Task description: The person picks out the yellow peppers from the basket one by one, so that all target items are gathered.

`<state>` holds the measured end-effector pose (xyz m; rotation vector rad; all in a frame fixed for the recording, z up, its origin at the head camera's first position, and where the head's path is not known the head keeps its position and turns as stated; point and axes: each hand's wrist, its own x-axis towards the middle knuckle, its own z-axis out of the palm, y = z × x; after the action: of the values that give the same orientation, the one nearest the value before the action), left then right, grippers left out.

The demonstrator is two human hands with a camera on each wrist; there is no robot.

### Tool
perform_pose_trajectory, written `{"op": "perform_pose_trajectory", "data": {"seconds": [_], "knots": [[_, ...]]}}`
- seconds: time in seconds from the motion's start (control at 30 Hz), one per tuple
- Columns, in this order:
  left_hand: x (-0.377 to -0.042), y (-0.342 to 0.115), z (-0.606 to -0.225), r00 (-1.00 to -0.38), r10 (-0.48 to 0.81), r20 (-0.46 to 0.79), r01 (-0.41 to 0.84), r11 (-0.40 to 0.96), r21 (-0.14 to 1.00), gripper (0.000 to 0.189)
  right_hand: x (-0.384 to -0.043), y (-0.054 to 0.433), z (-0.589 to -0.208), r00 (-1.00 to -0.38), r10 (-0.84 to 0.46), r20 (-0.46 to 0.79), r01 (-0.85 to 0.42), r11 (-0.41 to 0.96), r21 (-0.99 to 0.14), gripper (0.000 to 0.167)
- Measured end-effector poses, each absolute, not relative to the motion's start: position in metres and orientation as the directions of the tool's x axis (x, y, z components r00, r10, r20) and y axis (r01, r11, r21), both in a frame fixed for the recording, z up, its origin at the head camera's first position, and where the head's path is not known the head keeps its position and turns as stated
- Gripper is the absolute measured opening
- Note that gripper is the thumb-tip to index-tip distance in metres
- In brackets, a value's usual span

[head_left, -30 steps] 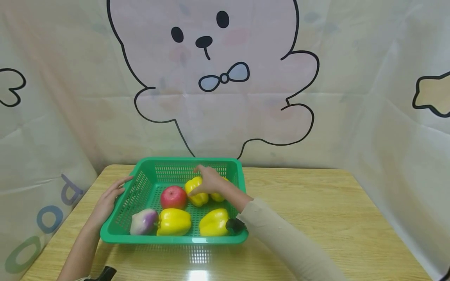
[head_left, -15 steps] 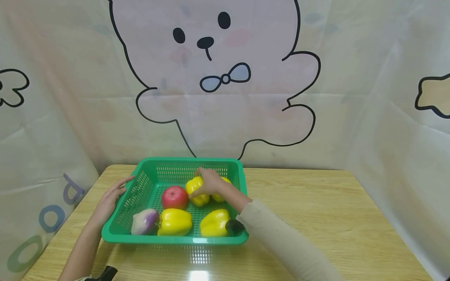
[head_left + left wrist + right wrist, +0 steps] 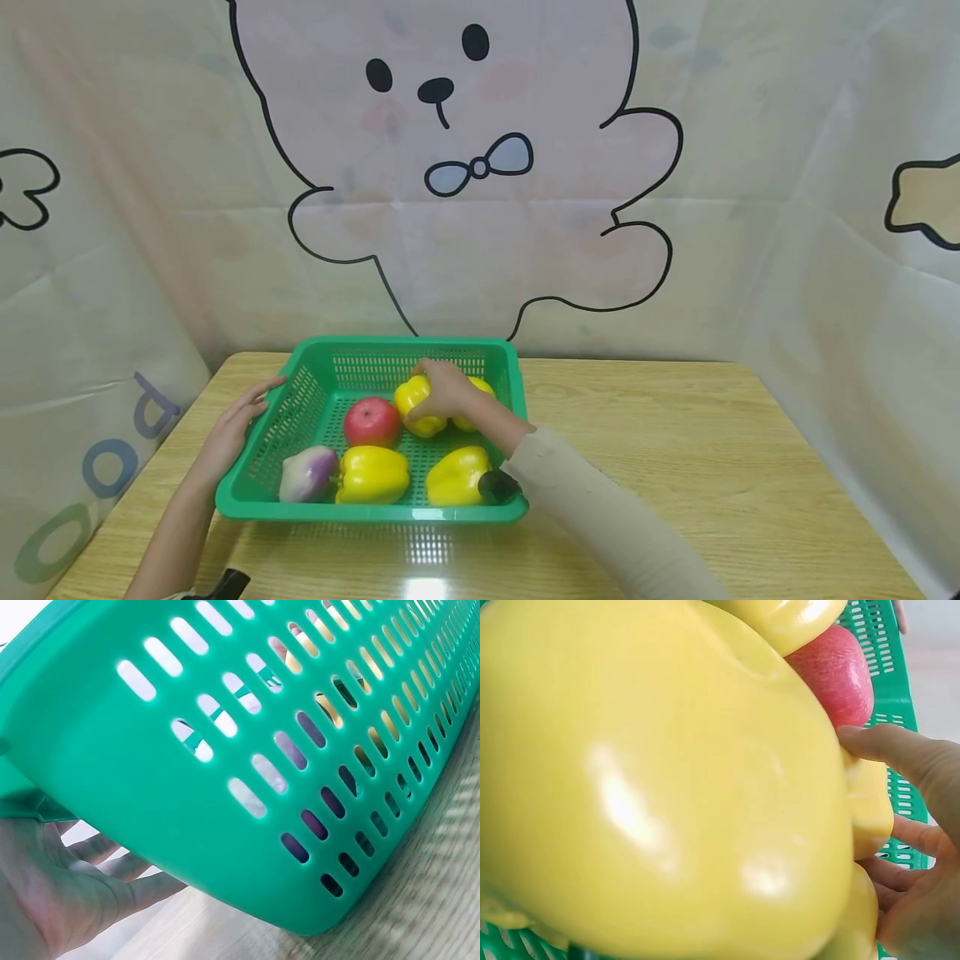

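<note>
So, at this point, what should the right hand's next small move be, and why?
Probably a short lift straight up: the right hand has its thumb and fingers round the yellow pepper just right of the apple. Another pepper sits close on the other side, so sliding sideways could bump things. The left hand touches the basket, which may help steady it.

Green basket (image 3: 371, 512): smooth plastic, slight sheen. Yellow bell peppers (image 3: 372, 475): smooth, high gloss. Red apple (image 3: 372, 422): smooth, shiny. Purple-white vegetable (image 3: 309, 473): smooth, satin. Surface (image 3: 637, 467): wood-grain, glossy. Backdrop (image 3: 712, 275): creased, cloth-like, mostly matt. Sleeve (image 3: 615, 517): matt cloth.
</note>
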<state>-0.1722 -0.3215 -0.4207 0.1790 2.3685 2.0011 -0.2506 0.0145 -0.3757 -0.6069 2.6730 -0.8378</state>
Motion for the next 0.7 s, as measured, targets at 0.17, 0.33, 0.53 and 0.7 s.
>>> {"op": "perform_pose_trajectory", "data": {"seconds": [0.17,0.33,0.53,0.7], "knots": [[-0.1723,-0.3214,-0.4212,-0.994,0.103,0.042,0.059,0.159,0.986,0.040,-0.2505,0.0146,-0.3762,-0.881,-0.455,-0.130,-0.289,0.734,-0.614,0.072],[-0.1721,-0.3208,-0.4212,-0.995,0.097,0.033,0.048,0.155,0.987,0.040,-0.2516,0.0150,-0.3763,-0.884,-0.453,-0.114,-0.292,0.726,-0.623,0.070],[-0.1726,-0.3206,-0.4206,-0.994,0.102,0.039,0.053,0.134,0.990,0.040,-0.2532,0.0176,-0.3722,-0.886,-0.456,-0.089,-0.287,0.689,-0.665,0.069],[-0.1723,-0.3213,-0.4209,-0.994,0.103,0.044,0.058,0.137,0.989,0.040,-0.2529,0.0196,-0.3692,-0.888,-0.453,-0.075,-0.280,0.664,-0.693,0.070]]}}
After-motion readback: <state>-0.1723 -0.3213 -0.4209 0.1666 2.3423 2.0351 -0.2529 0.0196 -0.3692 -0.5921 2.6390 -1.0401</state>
